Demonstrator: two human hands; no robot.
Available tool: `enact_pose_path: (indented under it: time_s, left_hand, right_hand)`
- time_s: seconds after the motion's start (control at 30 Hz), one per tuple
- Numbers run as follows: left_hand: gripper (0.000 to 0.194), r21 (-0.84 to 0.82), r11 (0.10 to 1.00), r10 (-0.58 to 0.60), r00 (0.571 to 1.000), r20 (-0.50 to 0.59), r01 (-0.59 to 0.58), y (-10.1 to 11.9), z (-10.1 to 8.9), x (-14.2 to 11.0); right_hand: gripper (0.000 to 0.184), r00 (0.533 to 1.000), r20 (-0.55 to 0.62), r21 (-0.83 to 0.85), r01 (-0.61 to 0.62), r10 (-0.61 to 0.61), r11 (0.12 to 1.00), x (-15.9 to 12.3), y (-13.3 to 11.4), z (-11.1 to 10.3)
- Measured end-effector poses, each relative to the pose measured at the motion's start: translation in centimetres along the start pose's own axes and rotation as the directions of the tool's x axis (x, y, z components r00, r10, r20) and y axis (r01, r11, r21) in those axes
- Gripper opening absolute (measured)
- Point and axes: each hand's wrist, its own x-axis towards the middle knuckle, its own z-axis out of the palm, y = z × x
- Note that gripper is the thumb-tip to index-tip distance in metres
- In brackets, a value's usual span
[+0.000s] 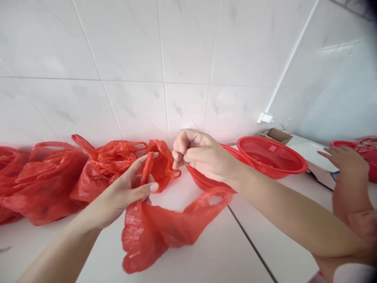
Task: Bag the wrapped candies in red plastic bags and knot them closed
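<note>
My left hand (137,184) is closed on one handle of a red plastic bag (159,228). The bag hangs over the white tabletop, its other handle loop flaring out to the right and slightly blurred. My right hand (197,151) is raised in front of the red baskets with its fingers curled into a pinch. A small dark spot shows at the fingertips, but whether they hold something I cannot make out. Just behind my left hand, another red plastic bag (161,167) stands with its mouth open.
Several filled red bags (50,184) line the wall at left. A red basket (200,179) and a red colander (272,157) with small items stand at right, near a cardboard box (277,135). Farther right, another person's hand (347,159) reaches over a white device (312,161).
</note>
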Motion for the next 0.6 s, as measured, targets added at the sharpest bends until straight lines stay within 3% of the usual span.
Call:
enact_pose_path:
  time_s: [0.03, 0.1, 0.2, 0.27, 0.3, 0.4, 0.5, 0.6]
  left_hand:
    - [0.08, -0.007, 1.0, -0.028, 1.0, 0.001, 0.028, -0.2, -0.1, -0.2]
    - [0.081, -0.01, 0.999, -0.043, 0.999, -0.014, 0.043, -0.7, -0.5, -0.6]
    - [0.078, 0.006, 1.0, -0.016, 0.999, -0.028, 0.017, -1.5, -1.3, -1.1]
    - [0.078, 0.007, 1.0, -0.015, 1.0, -0.023, 0.015, -1.9, -1.8, -1.4]
    - [0.079, 0.004, 1.0, -0.016, 1.0, -0.025, 0.016, -2.1, -2.1, -1.5]
    - [0.078, -0.04, 0.999, -0.011, 0.999, -0.031, 0.01, -2.5, -2.7, -1.9]
    - [0.065, -0.124, 0.992, -0.016, 1.0, -0.009, 0.014, -2.5, -2.6, -1.9]
    - [0.06, -0.147, 0.989, 0.008, 1.0, 0.026, -0.004, -2.3, -2.2, -1.6]
  right_hand:
    - [0.008, 0.999, -0.007, -0.038, -0.051, 0.051, 0.998, -0.5, -0.1, -0.3]
    - [0.011, 0.988, 0.006, -0.312, -0.145, 0.154, 0.939, -2.0, -0.1, -0.8]
    - [0.037, 0.961, -0.003, -0.776, -0.176, 0.276, 0.606, -4.8, 0.4, -1.3]
    - [0.028, 0.936, -0.034, -0.887, -0.189, 0.35, 0.42, -6.3, 0.5, -1.8]
    - [0.02, 0.914, -0.035, -0.899, -0.206, 0.405, 0.386, -6.8, 0.3, -2.1]
    - [0.012, 0.861, -0.038, -0.846, -0.297, 0.507, 0.442, -7.2, -1.3, -3.0]
    - [0.009, 0.922, -0.154, -0.763, -0.339, 0.355, 0.55, -6.5, -2.9, -3.3]
    - [0.008, 0.948, -0.147, -0.756, -0.292, 0.283, 0.586, -5.5, -3.4, -2.8]
